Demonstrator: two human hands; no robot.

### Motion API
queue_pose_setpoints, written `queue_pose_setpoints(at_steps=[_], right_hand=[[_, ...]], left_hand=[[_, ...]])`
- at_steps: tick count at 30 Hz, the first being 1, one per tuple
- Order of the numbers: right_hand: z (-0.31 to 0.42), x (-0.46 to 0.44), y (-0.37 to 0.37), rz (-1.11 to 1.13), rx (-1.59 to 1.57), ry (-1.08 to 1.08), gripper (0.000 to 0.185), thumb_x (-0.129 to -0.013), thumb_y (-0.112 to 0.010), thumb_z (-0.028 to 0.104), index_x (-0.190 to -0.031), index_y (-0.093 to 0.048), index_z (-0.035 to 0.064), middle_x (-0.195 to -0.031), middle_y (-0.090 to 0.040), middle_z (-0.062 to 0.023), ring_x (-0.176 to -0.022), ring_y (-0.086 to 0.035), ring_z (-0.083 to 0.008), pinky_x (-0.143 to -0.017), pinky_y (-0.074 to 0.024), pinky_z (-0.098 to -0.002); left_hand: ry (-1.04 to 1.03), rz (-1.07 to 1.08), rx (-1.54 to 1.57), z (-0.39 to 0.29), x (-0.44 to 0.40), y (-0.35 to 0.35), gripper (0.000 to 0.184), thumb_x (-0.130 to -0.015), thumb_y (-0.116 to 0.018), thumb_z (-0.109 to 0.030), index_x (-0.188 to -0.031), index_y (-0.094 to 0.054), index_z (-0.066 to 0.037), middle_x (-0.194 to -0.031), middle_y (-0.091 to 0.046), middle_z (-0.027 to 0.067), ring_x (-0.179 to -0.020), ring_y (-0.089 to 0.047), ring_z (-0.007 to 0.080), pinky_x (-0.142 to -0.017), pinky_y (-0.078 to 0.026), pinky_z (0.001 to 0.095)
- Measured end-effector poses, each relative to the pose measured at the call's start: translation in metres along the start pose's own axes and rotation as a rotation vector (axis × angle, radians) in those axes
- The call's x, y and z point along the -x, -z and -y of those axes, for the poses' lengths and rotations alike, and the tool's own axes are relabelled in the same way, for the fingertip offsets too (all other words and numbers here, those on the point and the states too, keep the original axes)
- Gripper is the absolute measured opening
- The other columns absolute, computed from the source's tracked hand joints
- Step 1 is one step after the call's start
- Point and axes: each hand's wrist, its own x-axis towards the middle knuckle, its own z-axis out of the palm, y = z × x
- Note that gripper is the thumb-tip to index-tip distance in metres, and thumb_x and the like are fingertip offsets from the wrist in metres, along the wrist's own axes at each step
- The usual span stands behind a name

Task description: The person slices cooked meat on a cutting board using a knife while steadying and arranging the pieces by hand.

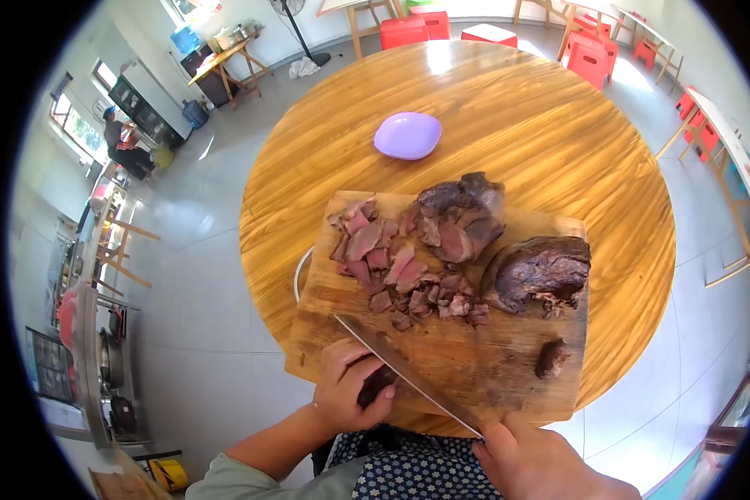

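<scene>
My right hand [521, 454] is closed around the handle end of a long knife [421, 379] near the board's front edge. The blade slants up and left across the wooden cutting board [500, 367]. My left hand [347, 387] grips a dark piece of meat [378, 386] at the board's front left, right beside the blade. Sliced and diced cooked meat [392, 258] is heaped on the left and middle of the board. Behind it rests a large chunk of meat [458, 217], with another dark chunk [542, 271] to the right. A small piece of meat [552, 358] lies at the front right.
The board sits on a round wooden table [308, 150]. A purple plate [407, 136] stands beyond the board. Red stools [587, 58] and side tables line the far side. At the far left, another person [123, 142] stands near a dark cabinet.
</scene>
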Motion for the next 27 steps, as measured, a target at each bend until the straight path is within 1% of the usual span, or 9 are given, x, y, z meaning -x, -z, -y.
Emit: queue_pose_setpoints(at_steps=[7,13,15,16,18,19,21,25,27], right_hand=[[-0.002,-0.002,-0.003,0.082,-0.026,-0.08,0.02,-0.094,-0.064,0.009,-0.108,-0.053,0.0014,-0.092,-0.058,-0.0207,-0.079,-0.062,-0.0436,-0.068,-0.0513,-0.0504],[-0.018,0.002,-0.004,-0.123,-0.059,-0.021,0.027,-0.095,-0.065,0.008,-0.118,-0.054,-0.0011,-0.092,-0.063,-0.0237,-0.083,-0.063,-0.0451,-0.069,-0.0504,-0.0499],[-0.022,0.007,-0.004,-0.173,-0.106,-0.139,0.03,-0.097,-0.064,0.009,-0.124,-0.054,-0.0017,-0.091,-0.065,-0.0254,-0.083,-0.063,-0.0465,-0.068,-0.0499,-0.0483],[-0.03,0.008,-0.009,-0.254,-0.023,-0.035,0.031,-0.099,-0.063,0.01,-0.126,-0.055,-0.0016,-0.086,-0.065,-0.0224,-0.073,-0.064,-0.0404,-0.062,-0.0495,-0.0436],[-0.035,0.012,-0.016,-0.282,-0.069,-0.121,0.03,-0.1,-0.062,0.01,-0.127,-0.054,-0.0023,-0.077,-0.065,-0.0155,-0.06,-0.061,-0.0282,-0.054,-0.047,-0.0381],[-0.035,0.014,-0.018,-0.275,-0.068,-0.11,0.03,-0.1,-0.062,0.01,-0.127,-0.054,-0.0023,-0.077,-0.065,-0.0155,-0.06,-0.061,-0.0282,-0.054,-0.047,-0.0381],[-0.034,0.016,-0.022,-0.352,-0.143,-0.113,0.029,-0.102,-0.059,0.009,-0.128,-0.053,-0.0037,-0.068,-0.06,-0.0085,-0.053,-0.055,-0.0161,-0.049,-0.043,-0.0318],[-0.029,0.017,-0.028,-0.39,-0.21,-0.061,0.03,-0.104,-0.057,0.009,-0.13,-0.052,-0.0045,-0.064,-0.056,-0.0048,-0.051,-0.052,-0.0126,-0.046,-0.04,-0.0292],[-0.024,0.02,-0.029,-0.407,-0.274,-0.093,0.02,-0.104,-0.057,0.01,-0.119,-0.054,-0.0027,-0.062,-0.053,-0.0024,-0.049,-0.048,-0.0107,-0.044,-0.0367,-0.0283]], left_hand=[[0.073,0.047,-0.041,-0.013,-0.005,0.007,0.05,-0.076,-0.082,-0.018,-0.118,-0.063,0.002,-0.124,-0.057,0.0215,-0.11,-0.057,0.0381,-0.097,-0.047,0.0447],[0.324,0.031,0.11,-0.008,-0.005,0.019,0.058,-0.084,-0.08,-0.019,-0.132,-0.056,0.002,-0.124,-0.056,0.0223,-0.113,-0.057,0.0359,-0.098,-0.048,0.0426],[0.754,-0.113,0.541,0.006,-0.003,0.027,0.051,-0.093,-0.069,-0.013,-0.139,-0.053,0.002,-0.126,-0.055,0.0202,-0.115,-0.057,0.0313,-0.102,-0.046,0.0402],[0.763,-0.131,0.52,0.013,-0.004,0.035,0.051,-0.093,-0.069,-0.013,-0.139,-0.053,0.002,-0.126,-0.055,0.0202,-0.115,-0.057,0.0313,-0.102,-0.046,0.0402],[0.504,0.042,0.236,0.031,-0.015,0.052,0.045,-0.099,-0.055,-0.006,-0.143,-0.05,0.001,-0.13,-0.056,0.0187,-0.119,-0.057,0.0287,-0.106,-0.043,0.0367],[0.468,0.144,0.258,0.029,-0.028,0.066,0.045,-0.099,-0.049,-0.002,-0.143,-0.053,-0.003,-0.136,-0.055,0.0189,-0.125,-0.055,0.0314,-0.108,-0.041,0.0353],[0.32,0.283,0.265,0.046,-0.044,0.081,0.045,-0.096,-0.05,0.0,-0.14,-0.057,-0.007,-0.138,-0.054,0.0181,-0.126,-0.054,0.033,-0.109,-0.041,0.037],[0.058,0.623,0.359,0.074,-0.06,0.092,0.047,-0.086,-0.059,0.002,-0.13,-0.067,-0.014,-0.142,-0.053,0.0147,-0.128,-0.052,0.0364,-0.109,-0.042,0.0415],[-0.024,0.634,0.232,0.074,-0.063,0.097,0.048,-0.084,-0.063,0.002,-0.129,-0.068,-0.014,-0.138,-0.056,0.0138,-0.125,-0.053,0.0355,-0.107,-0.043,0.0411]])
